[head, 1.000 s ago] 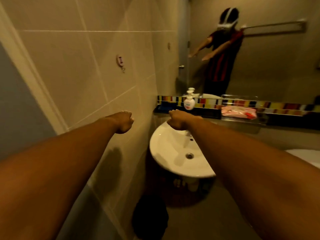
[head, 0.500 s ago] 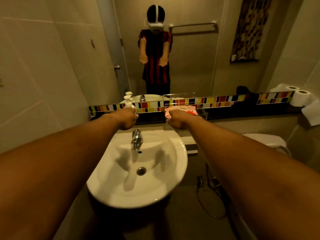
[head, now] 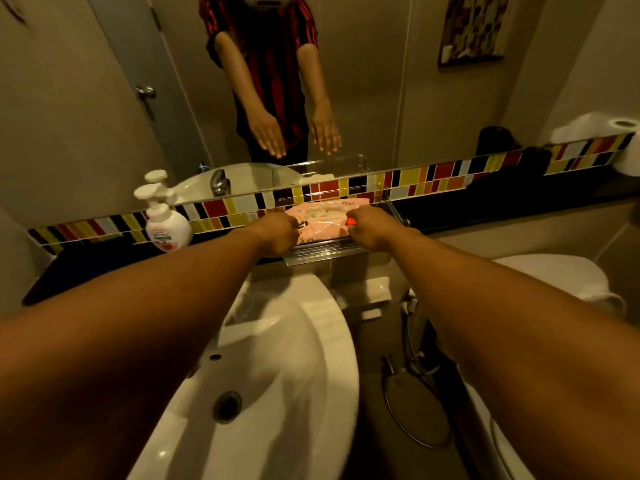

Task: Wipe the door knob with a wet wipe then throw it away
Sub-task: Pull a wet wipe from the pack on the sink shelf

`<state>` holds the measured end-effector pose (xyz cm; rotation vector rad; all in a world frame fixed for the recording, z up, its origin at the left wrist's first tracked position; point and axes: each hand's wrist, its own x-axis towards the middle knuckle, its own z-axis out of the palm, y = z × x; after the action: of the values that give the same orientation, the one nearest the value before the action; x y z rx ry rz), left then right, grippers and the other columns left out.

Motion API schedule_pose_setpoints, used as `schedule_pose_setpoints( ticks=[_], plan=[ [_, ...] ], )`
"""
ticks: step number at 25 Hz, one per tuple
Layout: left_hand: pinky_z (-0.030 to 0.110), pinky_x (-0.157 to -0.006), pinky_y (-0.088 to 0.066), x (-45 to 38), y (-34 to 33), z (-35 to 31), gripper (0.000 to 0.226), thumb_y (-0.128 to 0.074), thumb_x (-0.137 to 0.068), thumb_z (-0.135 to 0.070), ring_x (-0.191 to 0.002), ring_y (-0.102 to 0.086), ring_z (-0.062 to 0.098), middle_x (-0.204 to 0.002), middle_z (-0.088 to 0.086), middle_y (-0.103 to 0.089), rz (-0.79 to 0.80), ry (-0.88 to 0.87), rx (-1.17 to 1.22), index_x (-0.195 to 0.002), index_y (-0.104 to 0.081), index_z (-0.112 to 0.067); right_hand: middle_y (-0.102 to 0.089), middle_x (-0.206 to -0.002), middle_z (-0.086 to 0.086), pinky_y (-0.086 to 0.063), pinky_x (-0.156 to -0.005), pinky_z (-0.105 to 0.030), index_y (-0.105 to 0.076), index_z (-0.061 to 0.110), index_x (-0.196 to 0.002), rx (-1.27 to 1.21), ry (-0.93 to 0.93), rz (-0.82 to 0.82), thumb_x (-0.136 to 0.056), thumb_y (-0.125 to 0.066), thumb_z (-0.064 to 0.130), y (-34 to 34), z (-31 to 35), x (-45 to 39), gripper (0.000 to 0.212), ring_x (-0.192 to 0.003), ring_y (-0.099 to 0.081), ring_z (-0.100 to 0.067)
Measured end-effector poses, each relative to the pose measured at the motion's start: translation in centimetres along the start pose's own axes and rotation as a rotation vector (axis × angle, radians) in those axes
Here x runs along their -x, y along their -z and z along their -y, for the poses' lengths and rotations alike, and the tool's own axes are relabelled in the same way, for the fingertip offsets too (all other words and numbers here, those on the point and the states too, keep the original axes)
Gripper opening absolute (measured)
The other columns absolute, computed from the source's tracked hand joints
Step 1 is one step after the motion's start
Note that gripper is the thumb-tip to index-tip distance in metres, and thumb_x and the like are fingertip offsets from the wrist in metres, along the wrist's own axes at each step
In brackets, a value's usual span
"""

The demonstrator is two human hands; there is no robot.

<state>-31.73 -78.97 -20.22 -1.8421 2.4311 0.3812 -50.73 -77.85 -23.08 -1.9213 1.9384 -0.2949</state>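
Note:
A pink wet wipe pack [head: 322,219] lies in a clear tray [head: 322,252] on the dark ledge under the mirror. My left hand [head: 277,233] is at the pack's left end and my right hand [head: 370,228] at its right end, by a red tab. The mirror shows both hands with fingers stretched out and nothing in them. Whether the fingertips touch the pack is hidden. A metal door knob [head: 145,91] on a grey door appears only as a reflection, upper left.
A white sink [head: 277,375] with a faucet is below my arms. A pump soap bottle [head: 166,226] stands left on the ledge. A toilet [head: 554,278] and a sprayer hose [head: 412,341] are to the right, with paper rolls [head: 595,129] at far right.
The view swung from the left wall to the sink and moved closer. Both hands went from loose fists over the basin to the two ends of the wipe pack.

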Motion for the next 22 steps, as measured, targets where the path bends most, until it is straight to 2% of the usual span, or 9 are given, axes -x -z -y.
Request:
schedule_pose_setpoints(
  ticks=[4,6,9,11,13,16,17,20,22],
  plan=[
    [0.037,-0.102,-0.043,-5.6,-2.1,-0.1,0.040,-0.040,-0.101,-0.022,-0.128,-0.050,0.029,-0.144,0.012,-0.051,-0.035,-0.034,0.102,-0.138,-0.054,-0.013,-0.049,-0.143,-0.012,-0.042,-0.107,-0.044,-0.050,0.015,-0.140,-0.029,0.037,0.001,-0.097,-0.052,0.019,-2.4,-1.2,-5.6,0.043,-0.128,-0.048,-0.031],
    [0.035,-0.099,-0.044,-8.1,-3.1,0.1,0.039,-0.040,-0.101,-0.020,-0.126,-0.051,0.028,-0.144,0.012,-0.050,-0.042,-0.050,0.157,-0.136,-0.055,-0.014,-0.051,-0.141,-0.011,-0.044,-0.106,-0.045,-0.051,0.018,-0.139,-0.031,0.063,0.010,-0.096,-0.052,0.019,-3.4,-1.7,-7.8,0.042,-0.126,-0.049,-0.031],
    [0.029,-0.078,-0.047,-10.1,-4.3,0.2,0.033,-0.040,-0.098,-0.013,-0.102,-0.055,0.023,-0.132,0.012,-0.055,-0.066,-0.066,0.247,-0.125,-0.060,-0.013,-0.051,-0.140,-0.011,-0.044,-0.107,-0.046,-0.054,0.017,-0.136,-0.010,0.105,-0.003,-0.097,-0.050,0.018,-3.9,-2.4,-9.4,0.040,-0.127,-0.048,-0.031],
    [0.031,-0.071,-0.050,-10.7,-4.9,0.3,0.029,-0.041,-0.097,-0.008,-0.092,-0.055,0.021,-0.123,0.013,-0.058,-0.113,-0.047,0.353,-0.117,-0.062,-0.011,-0.049,-0.142,-0.010,-0.040,-0.109,-0.047,-0.054,0.016,-0.137,0.023,0.112,0.017,-0.097,-0.048,0.019,-4.0,-2.6,-10.2,0.040,-0.131,-0.044,-0.031],
    [0.036,-0.077,-0.054,-10.7,-4.9,-0.1,0.028,-0.041,-0.098,-0.008,-0.089,-0.057,0.023,-0.119,0.015,-0.061,-0.138,-0.022,0.426,-0.115,-0.064,-0.008,-0.045,-0.146,-0.010,-0.035,-0.111,-0.049,-0.055,0.014,-0.136,0.084,0.115,0.059,-0.097,-0.046,0.021,-4.0,-2.7,-10.9,0.041,-0.135,-0.039,-0.033],
    [0.028,-0.072,-0.052,-10.1,-4.1,-0.6,0.029,-0.048,-0.093,-0.001,-0.091,-0.056,0.020,-0.119,0.017,-0.065,-0.114,-0.015,0.429,-0.115,-0.068,-0.002,-0.039,-0.152,-0.009,-0.029,-0.114,-0.051,-0.055,0.013,-0.135,0.117,0.122,0.087,-0.096,-0.045,0.023,-3.8,-2.7,-11.1,0.042,-0.138,-0.033,-0.033],
    [0.027,-0.073,-0.052,-10.0,-3.8,-0.6,0.030,-0.051,-0.091,0.002,-0.094,-0.057,0.018,-0.120,0.016,-0.066,-0.114,-0.011,0.429,-0.114,-0.069,-0.001,-0.039,-0.152,-0.009,-0.029,-0.113,-0.051,-0.055,0.013,-0.135,0.109,0.120,0.079,-0.096,-0.047,0.023,-3.8,-2.7,-11.0,0.041,-0.137,-0.033,-0.033],
    [0.035,-0.091,-0.055,-9.7,-2.9,-0.3,0.028,-0.064,-0.085,0.002,-0.103,-0.065,0.019,-0.118,0.012,-0.070,-0.164,0.031,0.439,-0.112,-0.071,-0.001,-0.047,-0.141,-0.010,-0.038,-0.106,-0.049,-0.058,0.015,-0.128,0.044,0.111,0.031,-0.092,-0.054,0.020,-3.8,-2.9,-10.6,0.037,-0.127,-0.040,-0.031],
    [0.038,-0.093,-0.056,-9.7,-2.7,-0.1,0.024,-0.072,-0.081,0.000,-0.102,-0.068,0.023,-0.112,0.013,-0.073,-0.199,0.050,0.458,-0.105,-0.074,0.000,-0.051,-0.133,-0.009,-0.044,-0.101,-0.048,-0.058,0.018,-0.126,-0.002,0.103,0.019,-0.089,-0.056,0.017,-3.9,-3.0,-10.4,0.037,-0.120,-0.045,-0.030]
  ],
)
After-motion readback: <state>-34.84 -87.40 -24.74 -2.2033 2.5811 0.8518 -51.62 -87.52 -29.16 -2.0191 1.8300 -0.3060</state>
